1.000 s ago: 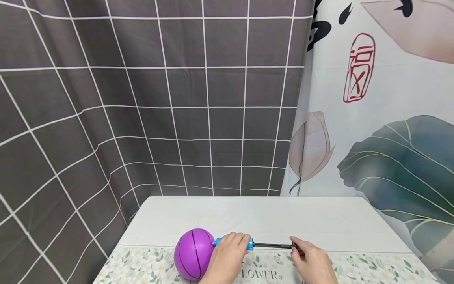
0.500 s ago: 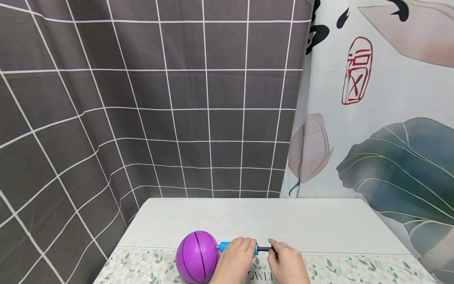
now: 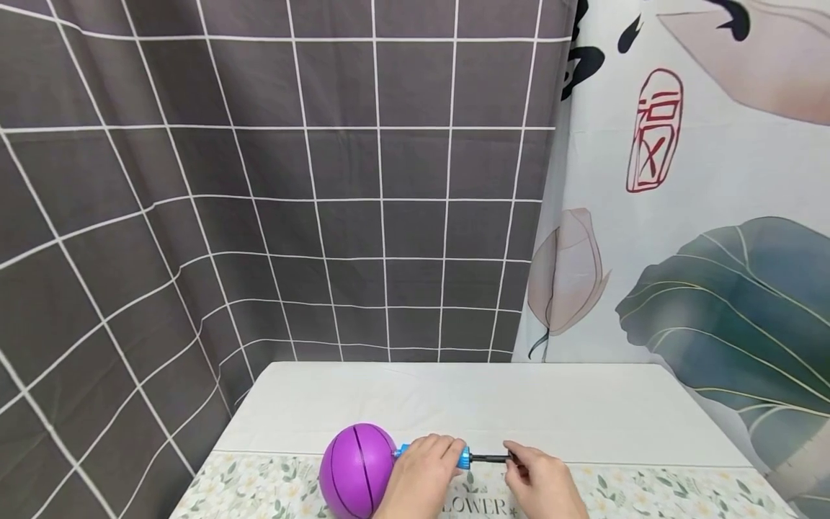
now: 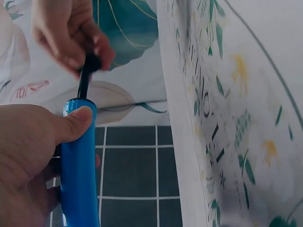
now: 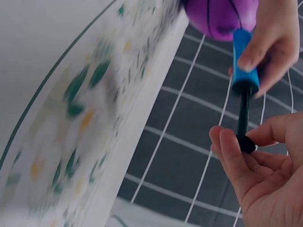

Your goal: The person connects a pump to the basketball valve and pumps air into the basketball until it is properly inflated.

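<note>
A purple ball (image 3: 357, 472) with black seam lines sits at the left front of the table. A blue hand pump (image 4: 79, 161) points at it, its nozzle end right at the ball's side. My left hand (image 3: 424, 476) grips the pump's blue barrel, thumb lying along it in the left wrist view. Out of the barrel's other end comes a black rod (image 3: 489, 458), partly drawn out. My right hand (image 3: 545, 481) pinches the black knob (image 5: 246, 144) at the rod's end between thumb and fingers. The left hand covers much of the barrel in the head view.
The table (image 3: 480, 411) wears a white cover with a floral printed band and lettering along the front. Behind and to the left hangs a dark grid-patterned curtain (image 3: 415, 231). A white cloth with painted leaves (image 3: 733, 303) hangs at the right.
My right hand pushed the rod left into the barrel, then drew it slightly back out to the right. The left hand and ball shifted slightly right, then a little back.
</note>
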Motion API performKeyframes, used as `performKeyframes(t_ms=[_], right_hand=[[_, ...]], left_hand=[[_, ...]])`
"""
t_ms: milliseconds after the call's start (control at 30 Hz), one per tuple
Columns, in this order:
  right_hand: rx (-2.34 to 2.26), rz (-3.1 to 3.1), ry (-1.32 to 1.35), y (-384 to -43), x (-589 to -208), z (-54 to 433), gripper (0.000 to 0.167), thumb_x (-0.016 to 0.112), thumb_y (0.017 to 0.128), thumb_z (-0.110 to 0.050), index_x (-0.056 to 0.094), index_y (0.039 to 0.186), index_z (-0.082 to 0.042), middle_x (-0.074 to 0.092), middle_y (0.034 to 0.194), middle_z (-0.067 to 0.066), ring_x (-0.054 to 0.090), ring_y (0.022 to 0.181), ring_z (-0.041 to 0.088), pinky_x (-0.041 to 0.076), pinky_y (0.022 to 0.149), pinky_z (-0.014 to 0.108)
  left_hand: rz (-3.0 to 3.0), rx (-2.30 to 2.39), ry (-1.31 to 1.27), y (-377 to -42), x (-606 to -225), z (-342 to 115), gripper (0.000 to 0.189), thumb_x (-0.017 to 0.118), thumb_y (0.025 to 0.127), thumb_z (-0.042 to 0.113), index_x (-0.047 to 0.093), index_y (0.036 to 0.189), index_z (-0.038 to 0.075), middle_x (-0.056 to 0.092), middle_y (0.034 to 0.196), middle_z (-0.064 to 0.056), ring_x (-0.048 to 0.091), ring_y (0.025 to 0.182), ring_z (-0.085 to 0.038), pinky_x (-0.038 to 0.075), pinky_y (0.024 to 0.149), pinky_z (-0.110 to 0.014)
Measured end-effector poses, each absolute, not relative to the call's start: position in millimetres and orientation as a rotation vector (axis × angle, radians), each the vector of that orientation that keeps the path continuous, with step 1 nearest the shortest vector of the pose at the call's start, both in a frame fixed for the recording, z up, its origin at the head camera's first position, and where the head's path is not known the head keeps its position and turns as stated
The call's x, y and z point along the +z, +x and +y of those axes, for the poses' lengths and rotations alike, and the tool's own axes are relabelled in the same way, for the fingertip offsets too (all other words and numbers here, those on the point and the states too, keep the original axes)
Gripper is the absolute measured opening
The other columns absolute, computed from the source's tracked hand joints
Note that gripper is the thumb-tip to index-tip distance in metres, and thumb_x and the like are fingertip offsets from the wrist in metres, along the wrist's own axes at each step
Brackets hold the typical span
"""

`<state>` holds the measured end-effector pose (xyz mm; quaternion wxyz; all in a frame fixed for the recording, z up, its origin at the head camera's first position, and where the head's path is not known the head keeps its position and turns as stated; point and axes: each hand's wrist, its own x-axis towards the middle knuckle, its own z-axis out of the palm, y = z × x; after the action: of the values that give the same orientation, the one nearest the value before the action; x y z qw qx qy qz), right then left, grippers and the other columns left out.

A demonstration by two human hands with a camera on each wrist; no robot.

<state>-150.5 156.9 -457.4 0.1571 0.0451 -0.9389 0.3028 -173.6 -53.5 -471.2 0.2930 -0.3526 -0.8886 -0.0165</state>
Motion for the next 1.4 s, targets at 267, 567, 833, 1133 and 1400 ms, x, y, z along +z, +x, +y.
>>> performKeyframes(t_ms=[267,567,833,1133,1400], right_hand=[[0.841,-2.779,-0.024,-153.1,-457.0,187.6,0.029,0.066,0.087,-0.004,0.074,0.114,0.003,0.074,0.084,0.002,0.063,0.065,0.008,0.053,0.057,0.025],[0.814,-2.752,-0.03,-150.4,-455.9,187.0,0.029,0.066,0.088,-0.005,0.074,0.115,0.002,0.074,0.082,0.0,0.062,0.064,0.008,0.053,0.057,0.026],[0.73,-2.631,0.038,-147.9,-454.6,159.5,0.027,0.066,0.085,0.001,0.073,0.112,0.006,0.075,0.086,0.01,0.069,0.068,0.016,0.058,0.059,0.03],[0.739,-2.578,0.177,-148.4,-456.6,124.9,0.025,0.07,0.083,0.001,0.074,0.107,0.005,0.073,0.079,0.006,0.064,0.061,0.009,0.053,0.053,0.021],[0.983,-2.65,0.211,-151.2,-465.7,128.7,0.023,0.071,0.085,-0.002,0.075,0.107,0.001,0.072,0.08,-0.001,0.061,0.063,0.0,0.052,0.055,0.016]], left_hand=[[-2.374,-0.055,-0.873,-176.0,-471.2,-58.6,0.034,0.073,0.089,0.032,0.065,0.118,0.016,0.067,0.11,0.007,0.062,0.102,-0.009,0.054,0.095,-0.027],[-2.361,-0.027,-0.877,-174.8,-470.3,-56.2,0.035,0.072,0.09,0.031,0.068,0.12,0.013,0.068,0.11,0.004,0.063,0.102,-0.01,0.055,0.093,-0.027],[-2.382,0.026,-0.89,-171.4,-466.9,-48.6,0.037,0.078,0.086,0.021,0.068,0.12,0.01,0.068,0.111,0.002,0.063,0.102,-0.012,0.055,0.093,-0.027],[-2.44,0.026,-0.925,-168.7,-468.1,-41.6,0.041,0.081,0.084,0.016,0.068,0.123,0.009,0.068,0.114,0.001,0.062,0.104,-0.013,0.055,0.093,-0.027],[-2.4,-0.078,-0.919,-171.0,-475.1,-49.2,0.037,0.079,0.086,0.029,0.07,0.119,0.015,0.068,0.112,0.006,0.063,0.105,-0.009,0.053,0.098,-0.026]])
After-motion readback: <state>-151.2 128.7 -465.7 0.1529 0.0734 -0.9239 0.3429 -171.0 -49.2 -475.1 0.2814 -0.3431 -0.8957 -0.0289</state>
